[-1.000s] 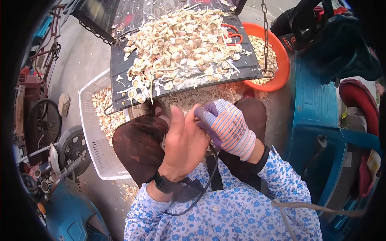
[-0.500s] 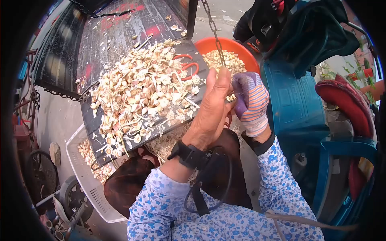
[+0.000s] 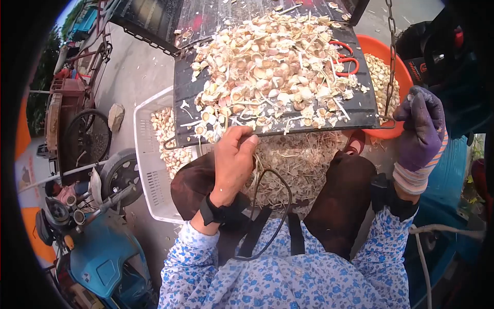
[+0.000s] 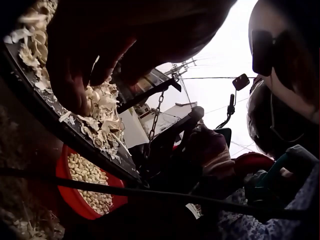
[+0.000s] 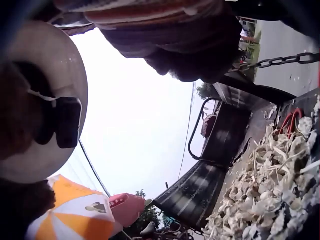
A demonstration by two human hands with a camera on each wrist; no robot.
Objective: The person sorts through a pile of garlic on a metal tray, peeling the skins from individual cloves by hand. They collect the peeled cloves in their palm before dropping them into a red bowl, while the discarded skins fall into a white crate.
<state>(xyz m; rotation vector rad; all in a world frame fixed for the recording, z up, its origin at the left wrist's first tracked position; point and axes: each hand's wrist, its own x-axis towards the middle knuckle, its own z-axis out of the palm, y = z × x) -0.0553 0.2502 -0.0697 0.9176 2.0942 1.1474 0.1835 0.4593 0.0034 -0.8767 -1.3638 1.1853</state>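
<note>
My bare left hand (image 3: 234, 162) is at the near edge of the black tailgate (image 3: 334, 110), its fingers bent down beside the heap of garlic skins (image 3: 267, 67). In the left wrist view, dark fingers (image 4: 75, 90) reach the skins, and a pale bit shows between them; I cannot tell whether they grip it. On the right, my gloved right hand (image 3: 422, 129) is raised beside the orange basin (image 3: 409, 92) of peeled cloves (image 3: 381, 82). Its fingers curl in, with a small pale garlic clove (image 3: 410, 97) at the tips. The right wrist view shows this glove (image 5: 185, 50) in shadow.
Red-handled scissors (image 3: 347, 59) lie on the tailgate, and a chain (image 3: 392, 46) hangs at its right corner. A white crate (image 3: 149, 175) with unpeeled cloves (image 3: 164, 134) stands left. Dry scraps (image 3: 293, 165) cover the ground between the knees. A blue vehicle (image 3: 105, 268) is at lower left.
My hands were together in front of me and have parted. The left has come down to the tailgate's near edge; the right has moved out right, beside the basin. The view has swung too.
</note>
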